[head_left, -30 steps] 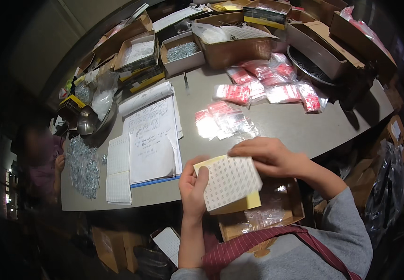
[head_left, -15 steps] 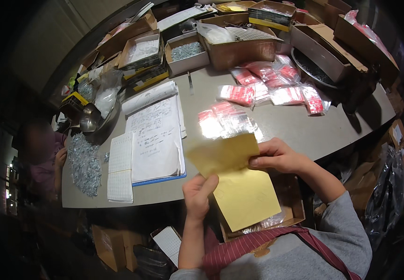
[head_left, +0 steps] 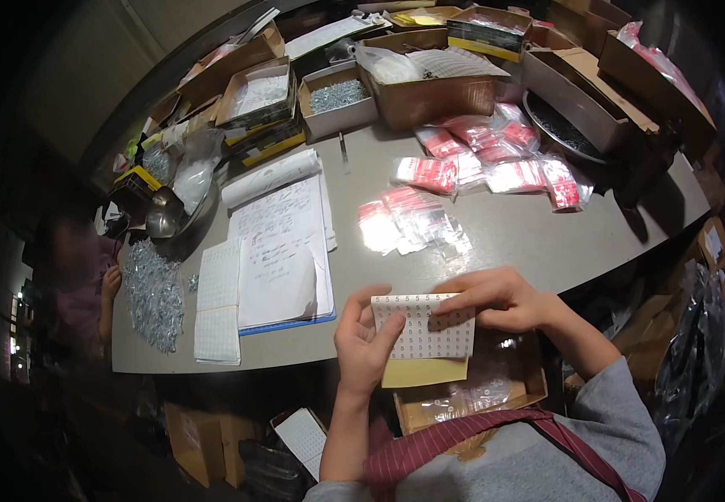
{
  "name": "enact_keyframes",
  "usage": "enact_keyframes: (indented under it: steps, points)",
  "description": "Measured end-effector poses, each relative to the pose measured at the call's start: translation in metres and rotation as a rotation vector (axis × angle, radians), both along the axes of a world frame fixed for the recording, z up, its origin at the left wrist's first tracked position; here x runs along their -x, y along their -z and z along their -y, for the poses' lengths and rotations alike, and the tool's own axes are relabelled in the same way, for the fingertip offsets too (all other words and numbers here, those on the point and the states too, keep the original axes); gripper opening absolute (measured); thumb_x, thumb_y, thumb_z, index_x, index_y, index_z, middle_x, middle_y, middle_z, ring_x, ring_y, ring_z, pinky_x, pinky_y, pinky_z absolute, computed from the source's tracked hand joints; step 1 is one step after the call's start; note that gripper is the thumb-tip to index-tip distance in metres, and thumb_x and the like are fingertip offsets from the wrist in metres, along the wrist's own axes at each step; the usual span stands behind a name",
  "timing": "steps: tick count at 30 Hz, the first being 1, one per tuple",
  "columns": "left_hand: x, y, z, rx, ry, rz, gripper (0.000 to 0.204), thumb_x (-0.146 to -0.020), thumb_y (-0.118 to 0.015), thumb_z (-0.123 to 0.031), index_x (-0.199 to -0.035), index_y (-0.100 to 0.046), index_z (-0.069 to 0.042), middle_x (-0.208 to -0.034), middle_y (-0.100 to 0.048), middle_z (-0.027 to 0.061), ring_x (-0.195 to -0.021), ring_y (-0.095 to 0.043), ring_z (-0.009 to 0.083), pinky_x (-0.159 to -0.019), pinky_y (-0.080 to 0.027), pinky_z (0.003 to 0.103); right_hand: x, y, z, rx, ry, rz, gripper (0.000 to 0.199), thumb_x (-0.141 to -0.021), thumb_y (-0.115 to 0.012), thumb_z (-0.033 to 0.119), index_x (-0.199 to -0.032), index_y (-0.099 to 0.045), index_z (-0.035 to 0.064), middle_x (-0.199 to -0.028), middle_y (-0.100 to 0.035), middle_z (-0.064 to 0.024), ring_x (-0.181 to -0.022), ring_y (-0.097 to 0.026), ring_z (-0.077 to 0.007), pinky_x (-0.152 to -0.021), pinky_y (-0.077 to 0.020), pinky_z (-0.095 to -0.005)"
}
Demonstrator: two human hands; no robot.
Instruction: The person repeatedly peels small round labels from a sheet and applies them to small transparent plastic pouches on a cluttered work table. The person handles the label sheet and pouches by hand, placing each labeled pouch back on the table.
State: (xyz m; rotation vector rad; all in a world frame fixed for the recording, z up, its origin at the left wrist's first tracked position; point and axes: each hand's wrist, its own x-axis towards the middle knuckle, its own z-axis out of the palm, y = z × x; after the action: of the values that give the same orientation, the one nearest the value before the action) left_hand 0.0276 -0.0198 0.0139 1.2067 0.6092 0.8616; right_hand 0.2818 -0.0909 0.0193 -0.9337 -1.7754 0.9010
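White paper with rows of small print makes up the sheet, held in the head view over the near edge of the table, above the open carton. Yellow paper sticks out below it. The left hand pinches the sheet's left side, thumb on the printed face and fingers behind. The right hand lays a fingertip on the face near the upper right; whether its thumb closes behind the paper I cannot tell.

To handle it well, the left thumb should probably stay near the edge, firm enough to stop slipping but light enough not to crease. The right hand would do best to take a corner and lift gently, keeping the layers square.

Half a second ago, yellow filled the front, with a sheet raised in the right hand; now the printed side faces up. A second ago that face showed too, tilted; now its rows run nearly level. The bags beyond lie much as they did.
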Motion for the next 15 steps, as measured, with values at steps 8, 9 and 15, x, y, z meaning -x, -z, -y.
enact_keyframes:
  steps: [8,9,15]
  points:
    - [-0.010,0.011,0.010,-0.162,-0.077,-0.111,0.038,-0.092,-0.068,0.000,-0.128,-0.056,0.002,-0.108,-0.069,0.0095,-0.088,-0.066,0.0100,-0.072,-0.052,0.021,0.013,0.001,-0.008,0.222,0.193,0.082,0.043,-0.085,-0.067,0.018,-0.124,-0.063,0.0012,-0.116,-0.068,-0.0192,-0.104,-0.068,-0.0315,-0.091,-0.0535,-0.0393]
    - [-0.009,0.010,0.009,-0.161,-0.069,-0.114,0.033,-0.093,-0.068,-0.001,-0.125,-0.058,0.002,-0.106,-0.069,0.0092,-0.089,-0.065,0.0109,-0.075,-0.052,0.023,0.014,0.006,-0.009,0.172,0.202,0.109,0.038,-0.087,-0.069,0.018,-0.121,-0.064,0.0011,-0.111,-0.068,-0.0171,-0.100,-0.068,-0.0277,-0.087,-0.0534,-0.0368]
    - [-0.004,0.010,0.003,-0.194,-0.114,-0.218,0.015,-0.094,-0.072,-0.009,-0.103,-0.068,0.002,-0.088,-0.070,0.0049,-0.081,-0.063,0.0097,-0.073,-0.051,0.026,0.014,0.008,-0.012,0.033,0.213,0.206,0.024,-0.094,-0.071,0.015,-0.112,-0.064,0.0015,-0.099,-0.067,-0.0133,-0.090,-0.067,-0.0243,-0.078,-0.0524,-0.0342]
